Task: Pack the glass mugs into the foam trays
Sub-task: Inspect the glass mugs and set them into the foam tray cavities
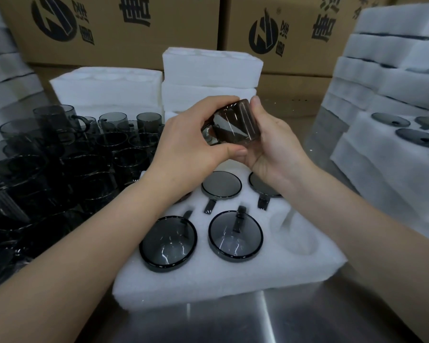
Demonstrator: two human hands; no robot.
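Held mug (233, 122): dark smoky glass, lying on its side in the air, just above the 12 o'clock edge of the front tray, between both hands.
Left hand (196, 137): at 9 o'clock of the held mug; fingers (216, 103) curled over its top, thumb pressed under it, so clamped on the glass.
Right hand (275, 142): at 3 o'clock of the held mug; palm cupped against its end, thumb on the upper rim, fingers closed around it from behind.
Front tray (208, 280): white foam block on the table, with round pockets and narrow slots for handles.
Packed mugs (235, 233): two in the near row, handles toward 12 o'clock; two seen in the far row, handles toward 6 o'clock; a far-left pocket mostly hidden under the left wrist.
Empty pocket (292, 233): at 4 o'clock of the front tray, nothing in it.
Loose mugs (72, 154): many, crowded on the table at 9 o'clock of the front tray.
Empty trays (212, 70): stacked at 12 o'clock, pockets bare.
Filled trays (382, 154): stacked at 3 o'clock, dark mugs seated in the top one.
Cartons (109, 28): brown, printed, behind all the stacks.
Table (233, 323): bare metal at 6 o'clock.
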